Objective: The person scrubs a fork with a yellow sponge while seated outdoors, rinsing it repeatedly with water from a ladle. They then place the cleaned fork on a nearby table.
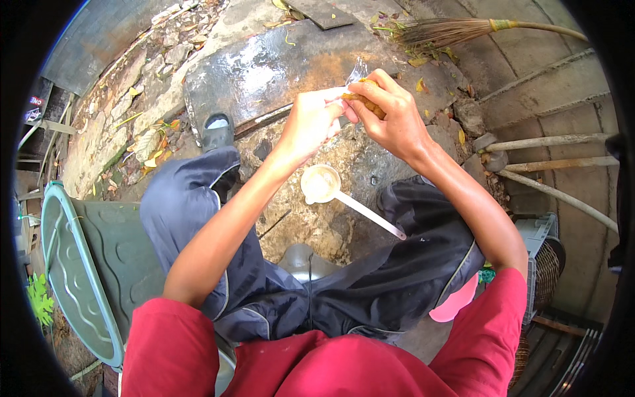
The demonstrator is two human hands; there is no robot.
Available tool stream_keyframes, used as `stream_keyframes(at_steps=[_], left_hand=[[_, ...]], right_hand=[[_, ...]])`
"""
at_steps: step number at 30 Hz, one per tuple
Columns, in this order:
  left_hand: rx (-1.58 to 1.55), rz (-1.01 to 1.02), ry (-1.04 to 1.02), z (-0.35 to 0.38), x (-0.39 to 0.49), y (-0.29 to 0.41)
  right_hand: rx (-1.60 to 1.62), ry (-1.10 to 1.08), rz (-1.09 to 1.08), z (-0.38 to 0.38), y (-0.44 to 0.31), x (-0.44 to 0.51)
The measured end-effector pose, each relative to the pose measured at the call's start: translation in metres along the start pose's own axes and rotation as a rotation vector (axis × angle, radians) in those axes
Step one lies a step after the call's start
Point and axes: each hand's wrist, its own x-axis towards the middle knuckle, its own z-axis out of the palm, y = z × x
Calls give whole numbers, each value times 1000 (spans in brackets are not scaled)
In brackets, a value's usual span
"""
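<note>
My right hand (389, 111) is closed around a small yellow-brown item (369, 99), which could be food or a sponge; its kind is unclear. Against its near end are the fingers of my left hand (317, 119), pinching something pale that glare makes hard to read. A piece of clear, shiny plastic or a splash of water (357, 72) shows just beyond the fingers. Below both hands, a white plastic long-handled dipper (321, 183) rests on the wet stone ground, its handle pointing toward my right knee.
A large green plastic tub (119, 253) stands at left. Wet stone slabs (248, 74) and loose rubble lie ahead. A stick broom (446, 34) lies at the upper right, above several poles (550, 141). A grey crate (536, 263) and a pink plastic item (456, 300) are at right.
</note>
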Motion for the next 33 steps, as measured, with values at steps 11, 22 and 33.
stream_keyframes(at_steps=[11, 22, 33], left_hand=[[78, -51, -62, -3, -2, 4], [47, -13, -192, -5, -3, 11], [-40, -109, -57, -1, 1, 10]], right_hand=[[56, 223, 276, -4, 14, 6], [530, 175, 643, -20, 45, 0], [1314, -241, 817, -1, 13, -4]])
